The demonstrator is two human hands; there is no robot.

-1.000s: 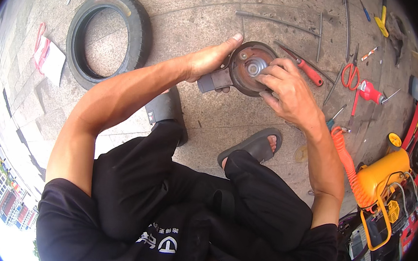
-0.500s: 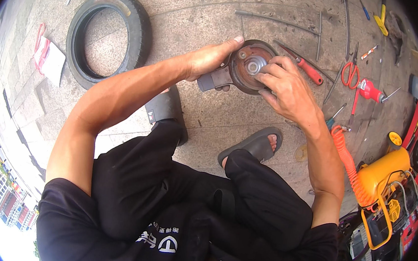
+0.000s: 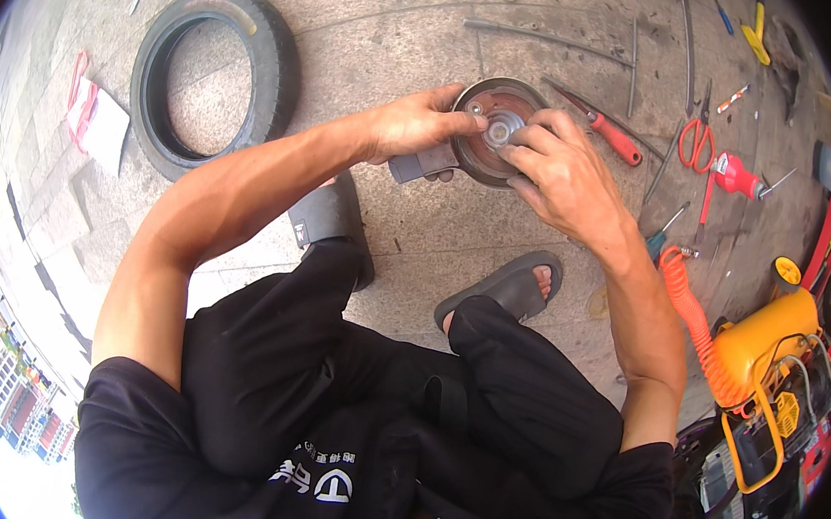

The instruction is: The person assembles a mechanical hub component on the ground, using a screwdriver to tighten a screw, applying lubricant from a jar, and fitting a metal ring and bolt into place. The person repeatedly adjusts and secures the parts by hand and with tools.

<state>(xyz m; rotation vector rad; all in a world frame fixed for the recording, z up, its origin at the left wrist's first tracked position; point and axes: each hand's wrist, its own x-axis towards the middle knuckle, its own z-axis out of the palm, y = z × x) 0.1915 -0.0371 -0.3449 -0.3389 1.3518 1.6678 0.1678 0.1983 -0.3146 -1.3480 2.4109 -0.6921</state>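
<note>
Head view: a paved ground (image 3: 406, 249) seen from above, with a seated or squatting person's bare forearms reaching over it.
Round drum: rust-brown inside with a dark rim (image 3: 476, 145), held up in front of the person, above the ground and between both hands.
Drum centre: a shiny silver ring (image 3: 501, 131) set in the middle of the rusty face.
Drum tab: a grey, flat arm (image 3: 415, 164) sticking out at the drum's lower left.
Left hand: closed around the left side of the drum (image 3: 413, 127), its thumb laid across the face, the tip near the silver ring.
Right hand: fingers bent and close together (image 3: 569, 174) over the drum's right side; whether they pinch a small part there cannot be told.
Tyre: black (image 3: 271, 76), flat on the ground to the left, well apart from the drum.
Red-handled tool: just right of the drum (image 3: 615, 139), slanting away from it.
Scissors: red-looped (image 3: 698, 145), farther right, beside a red bottle (image 3: 737, 176).
Coiled hose: orange (image 3: 686, 311), running along the right beside a yellow tank (image 3: 766, 338).
Packet: white and red (image 3: 102, 134), left of the tyre.
</note>
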